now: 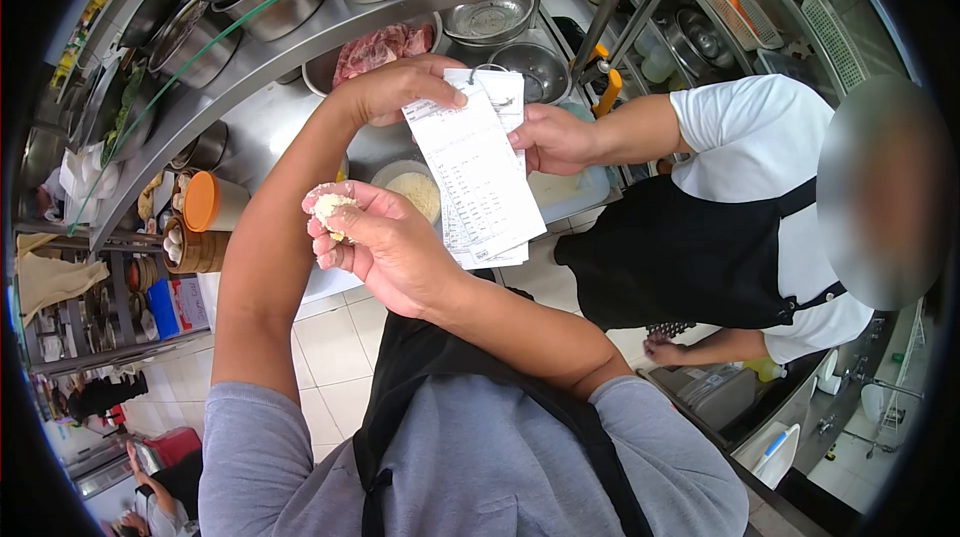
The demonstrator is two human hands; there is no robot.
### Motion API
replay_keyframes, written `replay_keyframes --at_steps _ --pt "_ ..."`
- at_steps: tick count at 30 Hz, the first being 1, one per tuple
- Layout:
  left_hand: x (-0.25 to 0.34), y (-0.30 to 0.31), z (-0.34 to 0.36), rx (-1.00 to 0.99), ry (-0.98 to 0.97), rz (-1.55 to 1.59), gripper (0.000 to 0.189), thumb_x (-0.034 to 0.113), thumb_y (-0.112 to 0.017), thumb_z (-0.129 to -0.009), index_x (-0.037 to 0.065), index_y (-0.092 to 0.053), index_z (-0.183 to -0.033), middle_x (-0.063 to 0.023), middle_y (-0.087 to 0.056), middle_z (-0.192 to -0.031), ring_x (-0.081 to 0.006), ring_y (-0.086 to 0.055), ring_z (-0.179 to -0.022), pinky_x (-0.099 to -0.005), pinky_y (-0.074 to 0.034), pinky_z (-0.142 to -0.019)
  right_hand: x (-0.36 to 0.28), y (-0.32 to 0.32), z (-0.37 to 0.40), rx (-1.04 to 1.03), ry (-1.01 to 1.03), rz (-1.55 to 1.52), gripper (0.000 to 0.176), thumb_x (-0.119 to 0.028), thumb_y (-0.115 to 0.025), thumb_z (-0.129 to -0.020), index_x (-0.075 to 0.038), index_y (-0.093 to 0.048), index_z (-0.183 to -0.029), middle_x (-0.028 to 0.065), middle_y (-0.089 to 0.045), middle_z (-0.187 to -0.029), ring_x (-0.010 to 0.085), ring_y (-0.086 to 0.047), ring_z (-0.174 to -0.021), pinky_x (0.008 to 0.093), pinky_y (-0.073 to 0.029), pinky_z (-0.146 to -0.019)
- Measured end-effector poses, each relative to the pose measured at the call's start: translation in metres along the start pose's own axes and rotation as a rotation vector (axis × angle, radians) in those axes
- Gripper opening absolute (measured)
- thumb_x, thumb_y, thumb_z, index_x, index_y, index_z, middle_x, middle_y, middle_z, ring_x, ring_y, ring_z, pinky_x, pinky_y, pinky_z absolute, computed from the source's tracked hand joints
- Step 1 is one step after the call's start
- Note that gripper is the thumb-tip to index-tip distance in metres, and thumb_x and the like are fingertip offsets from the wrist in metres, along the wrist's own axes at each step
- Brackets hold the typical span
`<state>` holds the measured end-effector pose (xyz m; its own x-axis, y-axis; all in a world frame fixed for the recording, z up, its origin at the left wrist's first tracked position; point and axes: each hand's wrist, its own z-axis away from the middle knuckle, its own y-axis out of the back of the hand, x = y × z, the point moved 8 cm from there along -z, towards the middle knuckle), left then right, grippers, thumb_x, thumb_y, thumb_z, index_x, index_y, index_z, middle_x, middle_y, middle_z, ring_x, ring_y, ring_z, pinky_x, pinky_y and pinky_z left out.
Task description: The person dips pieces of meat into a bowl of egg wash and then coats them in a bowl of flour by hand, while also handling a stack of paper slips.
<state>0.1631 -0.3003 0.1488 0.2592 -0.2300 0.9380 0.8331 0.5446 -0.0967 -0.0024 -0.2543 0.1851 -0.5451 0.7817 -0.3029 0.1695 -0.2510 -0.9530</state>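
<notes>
1. Papers (475,167), held up over the bench (275,122), in front of the crumb bowl (402,166) and covering its right edge; one corner also touches the hand of a co-worker (560,140), just right of that bowl.
2. The crumb bowl holds pale crumbs (418,193).
3. Beyond the crumb bowl, the meat bowl (317,70) holds raw red meat (380,50); two steel bowls (543,64) stand beyond it to the right.
4. Right of the crumb bowl, a tray (601,187) has pale contents too hidden to name. Well to its left, a tub (230,207) wears an orange lid (202,201) that hides the inside.
5. Left hand (410,92): beyond the crumb bowl, arm stretched forward, pinching the papers' top edge under the thumb.
6. Right hand (375,237): nearer than the crumb bowl and to its left, arm bent across the body, fingers half curled and crumb-coated; I cannot tell whether it grips a clump.
7. Counts: one crumb bowl, one meat bowl, one tray, one tub; several overlapping papers, exact number unclear.
</notes>
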Motion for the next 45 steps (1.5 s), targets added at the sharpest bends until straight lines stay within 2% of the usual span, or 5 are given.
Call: replay_keyframes --at_steps 20,45 --pt "0.0 -0.008 -0.005 -0.024 0.019 0.001 0.045 0.015 -0.068 -0.085 -0.003 -0.06 -0.125 -0.0116 -0.07 -0.112 -0.0187 -0.068 -0.101 -0.0315 -0.053 -0.089 -0.004 0.001 -0.001 0.006 0.006 0.007 0.018 -0.009 -0.057 -0.099 0.0 -0.058 -0.114 0.0065 -0.061 -0.099 0.013 -0.06 -0.083 0.027 -0.053 -0.075" --pt "-0.008 -0.014 -0.007 -0.045 0.025 -0.034 0.04 0.015 -0.067 -0.085 -0.004 -0.064 -0.119 -0.0115 -0.071 -0.106 -0.0173 -0.068 -0.095 -0.0306 -0.052 -0.085 0.001 0.001 -0.004 -0.003 0.006 -0.004 0.019 -0.009 -0.058 -0.099 0.0 -0.059 -0.114 0.0069 -0.061 -0.097 0.0129 -0.061 -0.083 0.0268 -0.053 -0.075"
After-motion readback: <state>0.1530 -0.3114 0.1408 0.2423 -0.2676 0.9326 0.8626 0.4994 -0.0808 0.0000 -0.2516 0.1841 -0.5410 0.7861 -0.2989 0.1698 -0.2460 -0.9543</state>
